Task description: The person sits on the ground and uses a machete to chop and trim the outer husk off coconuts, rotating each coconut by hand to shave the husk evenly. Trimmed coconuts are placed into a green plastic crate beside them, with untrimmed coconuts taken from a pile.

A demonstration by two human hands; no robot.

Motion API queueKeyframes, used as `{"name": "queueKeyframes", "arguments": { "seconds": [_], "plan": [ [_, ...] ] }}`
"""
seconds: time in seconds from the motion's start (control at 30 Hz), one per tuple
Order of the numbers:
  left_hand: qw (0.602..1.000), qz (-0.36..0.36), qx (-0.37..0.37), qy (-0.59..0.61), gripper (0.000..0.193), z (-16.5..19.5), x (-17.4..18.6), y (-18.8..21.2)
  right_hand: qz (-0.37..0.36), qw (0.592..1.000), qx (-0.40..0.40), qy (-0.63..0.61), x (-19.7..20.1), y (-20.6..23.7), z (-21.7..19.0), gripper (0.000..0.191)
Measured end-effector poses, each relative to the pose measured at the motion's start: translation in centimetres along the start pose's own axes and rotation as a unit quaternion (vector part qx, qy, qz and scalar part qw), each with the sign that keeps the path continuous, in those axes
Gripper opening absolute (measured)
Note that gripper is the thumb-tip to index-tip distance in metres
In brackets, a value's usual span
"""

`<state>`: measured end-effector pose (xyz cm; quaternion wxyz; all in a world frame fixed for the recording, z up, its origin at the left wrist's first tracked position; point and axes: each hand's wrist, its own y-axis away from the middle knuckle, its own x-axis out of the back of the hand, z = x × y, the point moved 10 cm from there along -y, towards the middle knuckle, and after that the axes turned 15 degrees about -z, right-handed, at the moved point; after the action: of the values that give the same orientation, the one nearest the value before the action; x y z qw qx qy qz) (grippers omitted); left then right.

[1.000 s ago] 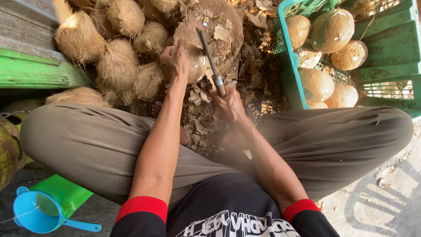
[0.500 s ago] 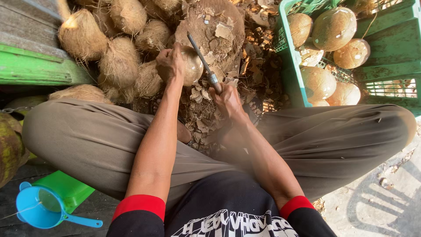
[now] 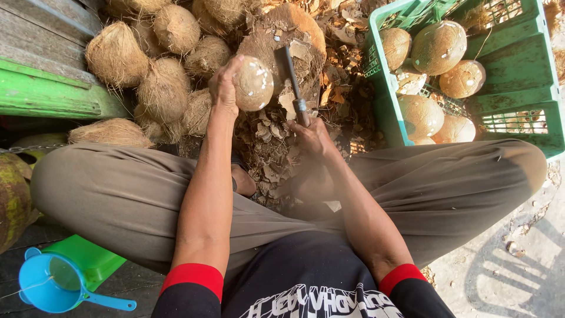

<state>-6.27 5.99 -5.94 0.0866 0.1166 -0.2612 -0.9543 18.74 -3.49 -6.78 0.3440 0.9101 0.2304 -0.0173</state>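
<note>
Coconut: a round, pale brown peeled coconut with white spots is held up above the heap of husk chips, between the person's knees and the pile of hairy nuts.
Left hand: the left hand has its grip closed on the left side of the coconut; the fingers wrap around its far side and the palm presses against it.
Right hand: the right hand has its grip closed tight around the handle of a dark metal chopping knife; no gap shows between fingers and handle.
Knife: the blade points up and away from the person, just beside the right side of the coconut; I cannot tell if it touches the shell.
Chips: dry brown husk chips lie on the ground under both hands.
Pile: unpeeled fibrous brown coconuts lie to the left, near the left hand.
Crate: a green plastic crate at the right contains several peeled coconuts, well apart from the hands.
Lower left: a blue plastic strainer with handle rests beside a green plastic piece.
</note>
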Motion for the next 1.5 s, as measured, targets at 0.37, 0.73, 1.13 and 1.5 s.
{"name": "queueKeyframes", "arguments": {
  "seconds": [0.37,0.73,1.13,1.5],
  "plan": [
    [0.978,0.2,0.023,-0.056,0.066,-0.9,3.4,1.7,0.02,0.982,-0.005,0.185,-1.0,1.7,-3.5,0.037],
    [0.989,-0.022,-0.142,0.032,0.082,-0.5,1.3,1.2,0.183,0.959,-0.048,0.212,7.9,2.6,-1.4,0.03],
    [0.971,0.027,-0.139,-0.194,0.093,1.2,0.5,0.9,0.127,0.981,0.045,0.139,4.9,3.0,-3.9,0.036],
    [0.989,0.122,-0.04,-0.07,0.103,-0.9,3.4,1.2,0.034,0.979,-0.034,0.198,1.7,0.7,-1.0,0.031]
  ]
}}
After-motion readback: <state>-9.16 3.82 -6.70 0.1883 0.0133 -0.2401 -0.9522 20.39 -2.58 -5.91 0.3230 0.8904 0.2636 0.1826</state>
